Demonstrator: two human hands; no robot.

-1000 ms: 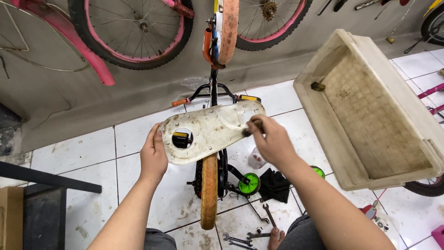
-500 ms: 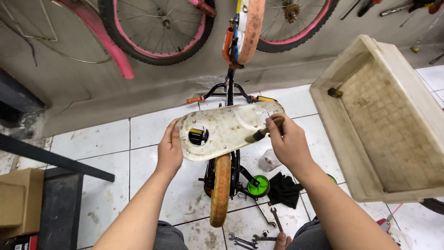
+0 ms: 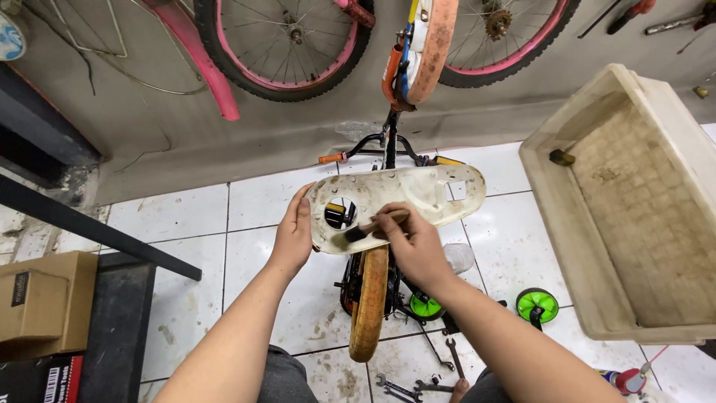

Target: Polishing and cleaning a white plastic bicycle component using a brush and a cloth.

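White plastic chain cover (image 3: 406, 198): atop the upturned small bicycle (image 3: 371, 291), which it partly hides. Left hand (image 3: 293, 233): fingers together, flat against cover's left end. Right hand (image 3: 412, 242): fingers curled, pinching small brush (image 3: 364, 229), bristles on cover's lower edge.

At about eight o'clock, by the left edge, sits a brown cardboard box (image 3: 46, 306) with a small dark rectangular label (image 3: 20, 289) on its side. Below it, at seven o'clock in the bottom left corner, a black package (image 3: 41, 382) shows a white barcode label (image 3: 47, 384).
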